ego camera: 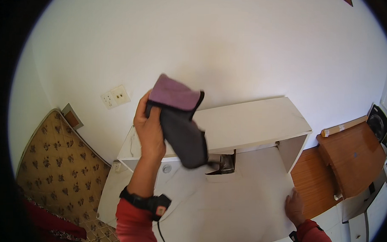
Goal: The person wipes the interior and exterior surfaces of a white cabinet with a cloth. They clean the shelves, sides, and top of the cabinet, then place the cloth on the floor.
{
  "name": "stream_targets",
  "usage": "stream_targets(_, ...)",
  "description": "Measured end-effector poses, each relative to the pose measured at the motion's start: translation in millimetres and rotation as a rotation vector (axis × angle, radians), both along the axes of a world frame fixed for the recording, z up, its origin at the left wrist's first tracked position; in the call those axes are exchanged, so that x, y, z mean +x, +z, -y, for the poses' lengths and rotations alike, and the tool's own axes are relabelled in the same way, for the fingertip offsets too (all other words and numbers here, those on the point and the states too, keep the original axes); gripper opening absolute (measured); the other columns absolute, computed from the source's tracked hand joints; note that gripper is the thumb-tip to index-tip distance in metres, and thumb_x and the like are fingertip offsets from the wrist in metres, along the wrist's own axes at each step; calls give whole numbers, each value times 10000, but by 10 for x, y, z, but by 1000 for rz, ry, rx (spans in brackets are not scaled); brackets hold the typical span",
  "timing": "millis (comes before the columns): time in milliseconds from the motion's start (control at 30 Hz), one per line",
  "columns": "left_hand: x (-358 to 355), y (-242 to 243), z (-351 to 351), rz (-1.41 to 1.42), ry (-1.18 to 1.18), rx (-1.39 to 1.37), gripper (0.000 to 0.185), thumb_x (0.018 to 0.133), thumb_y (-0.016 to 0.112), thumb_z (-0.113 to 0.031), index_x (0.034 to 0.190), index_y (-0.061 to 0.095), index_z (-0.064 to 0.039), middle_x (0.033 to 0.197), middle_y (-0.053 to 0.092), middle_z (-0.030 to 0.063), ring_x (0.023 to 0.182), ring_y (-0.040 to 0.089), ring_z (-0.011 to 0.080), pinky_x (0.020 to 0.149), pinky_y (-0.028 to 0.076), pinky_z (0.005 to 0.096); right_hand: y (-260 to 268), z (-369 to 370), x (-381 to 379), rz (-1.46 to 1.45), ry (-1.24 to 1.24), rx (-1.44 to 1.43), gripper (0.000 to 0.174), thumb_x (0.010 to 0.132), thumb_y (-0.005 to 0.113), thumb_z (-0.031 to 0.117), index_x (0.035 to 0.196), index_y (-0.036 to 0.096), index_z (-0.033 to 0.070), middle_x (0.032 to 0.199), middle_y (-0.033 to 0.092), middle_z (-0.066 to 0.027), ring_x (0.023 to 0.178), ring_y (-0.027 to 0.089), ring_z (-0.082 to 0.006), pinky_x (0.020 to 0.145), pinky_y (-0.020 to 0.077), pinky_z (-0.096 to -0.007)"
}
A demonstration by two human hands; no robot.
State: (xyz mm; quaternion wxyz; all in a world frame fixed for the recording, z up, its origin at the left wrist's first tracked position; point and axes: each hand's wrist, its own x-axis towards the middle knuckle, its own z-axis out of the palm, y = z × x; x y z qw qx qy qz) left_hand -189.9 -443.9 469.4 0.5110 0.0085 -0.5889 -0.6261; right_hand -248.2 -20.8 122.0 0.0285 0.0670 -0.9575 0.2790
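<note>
A folded two-sided cloth, its purple face (175, 92) over a dark grey face (185, 136) with black edging, is raised in my left hand (151, 129). My thumb presses on its near side while the other fingers go behind it. Below lies a white marble-patterned desk (241, 206) with a raised shelf (247, 123) along its back. At the desk's right edge rests my right hand (294, 206), with no object seen in it. The cloth hides part of the shelf front and desktop.
Under the shelf, a cut-out (225, 165) shows something dark inside. A floral mattress (64, 161) leans at left, near a wall socket plate (115, 97). On the right are a brown wooden piece of furniture (355, 158) and a cardboard tube (343, 127).
</note>
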Motion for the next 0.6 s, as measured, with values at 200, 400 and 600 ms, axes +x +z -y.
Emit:
stream_targets(200, -532, -322, -245, 375, 220, -797, 475, 785, 469, 109, 1201, 632, -52, 1126, 589, 131, 1142, 554, 311, 1020, 425, 341, 17, 1, 19, -38, -15, 26, 501, 922, 562, 204, 1351, 430, -17, 1139, 569, -253, 1042, 571, -409, 891, 474, -470)
stream_targets(400, -579, -549, -346, 629, 410, -1180, 667, 858, 645, -494, 1383, 524, -101, 1360, 547, 138, 1316, 446, 325, 1153, 226, 516, -15, 8, 5, -13, -10, 56, 515, 918, 566, 180, 1349, 416, -59, 1127, 547, -248, 1066, 531, -394, 920, 443, -460)
stream_targets(600, -872, -727, -454, 860, 244, -1441, 634, 943, 499, -541, 1410, 491, -112, 1399, 523, 153, 1301, 468, 328, 1112, 282, 503, -52, 3, 5, -77, 36, -54, 527, 902, 581, 100, 1364, 395, -69, 1149, 534, -256, 1058, 539, -414, 907, 449, -469)
